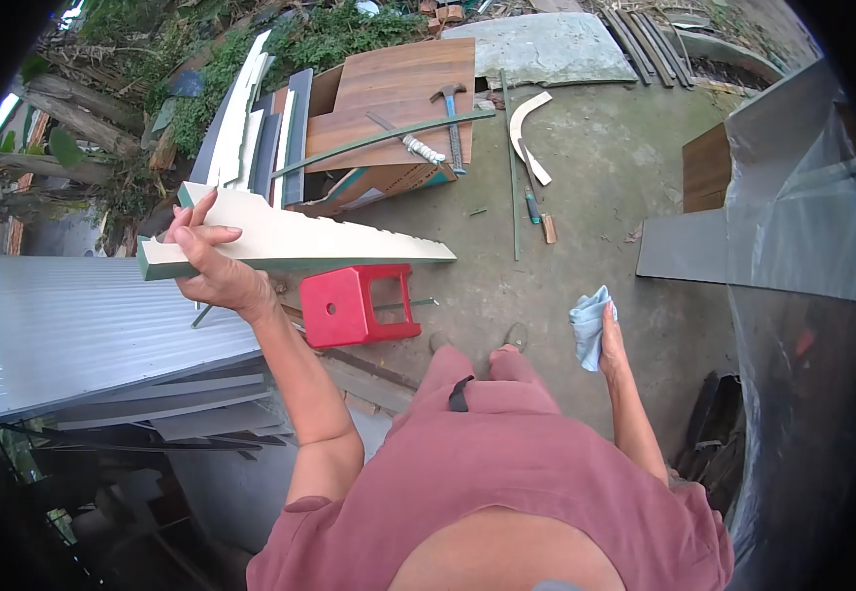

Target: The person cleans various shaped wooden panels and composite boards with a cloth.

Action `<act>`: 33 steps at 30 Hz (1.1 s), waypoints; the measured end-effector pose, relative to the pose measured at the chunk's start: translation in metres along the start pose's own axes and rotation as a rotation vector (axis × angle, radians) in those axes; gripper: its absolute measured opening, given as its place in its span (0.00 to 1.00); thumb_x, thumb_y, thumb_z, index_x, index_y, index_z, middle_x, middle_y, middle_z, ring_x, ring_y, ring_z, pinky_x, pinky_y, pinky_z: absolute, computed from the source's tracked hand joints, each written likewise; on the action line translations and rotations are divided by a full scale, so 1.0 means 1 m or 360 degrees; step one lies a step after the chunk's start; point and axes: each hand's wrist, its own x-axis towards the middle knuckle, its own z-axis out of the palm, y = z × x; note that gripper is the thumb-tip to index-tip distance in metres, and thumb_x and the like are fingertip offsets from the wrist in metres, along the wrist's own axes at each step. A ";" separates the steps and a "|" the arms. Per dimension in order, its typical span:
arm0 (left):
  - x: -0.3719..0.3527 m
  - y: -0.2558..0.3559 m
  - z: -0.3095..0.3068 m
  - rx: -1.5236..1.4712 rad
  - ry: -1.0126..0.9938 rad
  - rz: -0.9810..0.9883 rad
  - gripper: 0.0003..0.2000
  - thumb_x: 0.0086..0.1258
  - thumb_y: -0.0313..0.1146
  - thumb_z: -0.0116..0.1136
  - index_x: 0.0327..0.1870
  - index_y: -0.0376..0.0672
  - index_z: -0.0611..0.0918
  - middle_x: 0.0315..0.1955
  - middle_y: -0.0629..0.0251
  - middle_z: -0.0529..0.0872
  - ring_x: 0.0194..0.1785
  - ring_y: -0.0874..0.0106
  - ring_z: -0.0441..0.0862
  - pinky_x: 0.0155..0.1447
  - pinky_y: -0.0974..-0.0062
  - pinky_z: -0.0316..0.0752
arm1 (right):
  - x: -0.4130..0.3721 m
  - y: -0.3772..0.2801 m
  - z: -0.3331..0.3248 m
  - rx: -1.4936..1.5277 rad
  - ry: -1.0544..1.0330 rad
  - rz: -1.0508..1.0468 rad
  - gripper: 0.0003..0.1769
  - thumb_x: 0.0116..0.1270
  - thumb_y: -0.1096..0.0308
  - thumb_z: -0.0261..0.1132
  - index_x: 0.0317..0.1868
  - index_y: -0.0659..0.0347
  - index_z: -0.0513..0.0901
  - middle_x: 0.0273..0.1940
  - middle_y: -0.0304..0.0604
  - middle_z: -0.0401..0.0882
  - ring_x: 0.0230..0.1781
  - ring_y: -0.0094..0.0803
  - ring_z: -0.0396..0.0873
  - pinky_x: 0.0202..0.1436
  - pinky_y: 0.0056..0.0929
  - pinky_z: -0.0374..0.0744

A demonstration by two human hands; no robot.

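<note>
My left hand (213, 258) is closed around the wide end of a long cream board (310, 234) with green edges. The board is raised at my left and tapers away toward the middle, with small notches along its far edge. In my right hand (612, 340) a crumpled light blue cloth (589, 317) is gripped, held low over the concrete at my right side. Below the board stands a red plastic stool (337, 307), partly covered by it.
Ahead, a claw hammer (452, 118) and a long green strip (389, 136) lie on wood-grain panels (398, 74). A curved cream piece (522, 128) and a green-handled tool (532, 207) lie on the floor. Grey panels (684, 246) under plastic sheeting stand right; corrugated metal (83, 315) is left.
</note>
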 end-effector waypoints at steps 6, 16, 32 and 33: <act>0.018 -0.023 0.008 -0.0055 -0.0041 -0.0060 0.17 0.72 0.41 0.42 0.38 0.32 0.74 0.11 0.70 0.69 0.46 0.61 0.83 0.72 0.54 0.53 | 0.046 -0.023 0.164 0.0031 -0.0492 -0.0076 0.35 0.72 0.43 0.47 0.66 0.63 0.62 0.59 0.43 0.71 0.57 0.28 0.71 0.62 0.27 0.68; 0.044 -0.065 -0.011 -0.0199 -0.0161 -0.0217 0.22 0.73 0.50 0.35 0.57 0.42 0.64 0.63 0.53 0.68 0.68 0.60 0.63 0.69 0.53 0.62 | 0.011 -0.082 0.503 -0.0442 -0.1240 -0.1715 0.32 0.67 0.53 0.52 0.69 0.55 0.59 0.69 0.58 0.52 0.69 0.56 0.51 0.71 0.46 0.52; 0.114 -0.170 -0.122 -0.0466 -0.0158 -0.0330 0.18 0.65 0.38 0.55 0.53 0.41 0.72 0.37 0.62 0.85 0.58 0.61 0.75 0.67 0.43 0.61 | 0.298 0.211 0.414 -0.0993 -0.0390 -0.0332 0.31 0.70 0.49 0.47 0.67 0.58 0.61 0.67 0.53 0.60 0.68 0.49 0.57 0.71 0.38 0.55; 0.118 -0.175 -0.126 -0.0341 -0.0047 -0.0261 0.20 0.63 0.36 0.57 0.54 0.40 0.72 0.40 0.58 0.84 0.58 0.57 0.75 0.65 0.41 0.61 | 0.309 0.223 0.407 -0.1024 -0.0352 -0.0305 0.31 0.70 0.49 0.47 0.67 0.58 0.61 0.67 0.54 0.60 0.69 0.49 0.57 0.71 0.38 0.55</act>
